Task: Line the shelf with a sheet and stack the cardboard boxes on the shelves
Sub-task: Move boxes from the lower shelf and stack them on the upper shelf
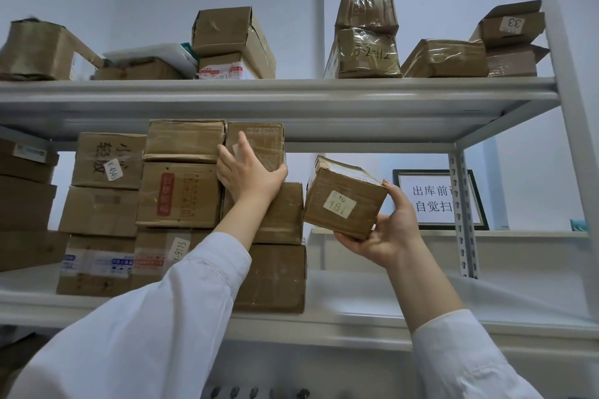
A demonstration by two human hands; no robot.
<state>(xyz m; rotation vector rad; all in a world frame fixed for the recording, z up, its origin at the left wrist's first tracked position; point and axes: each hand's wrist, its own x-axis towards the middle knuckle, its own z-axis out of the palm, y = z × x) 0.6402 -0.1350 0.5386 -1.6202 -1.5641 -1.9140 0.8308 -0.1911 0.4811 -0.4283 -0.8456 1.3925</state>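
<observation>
My left hand (248,173) grips a small brown cardboard box (262,142) on top of a stack of boxes (275,256) in the middle shelf bay. My right hand (389,233) holds a second small cardboard box (343,197) from below, tilted, with a white label reading 181; it hangs in the air just right of the stack. The white middle shelf (389,298) runs under the stacks. I cannot tell if a sheet lies on it.
Several stacked cardboard boxes (175,194) fill the left of the middle shelf. The top shelf (291,91) carries more boxes (366,42). A grey perforated upright (463,214) stands at right, with a framed sign (434,201) behind it.
</observation>
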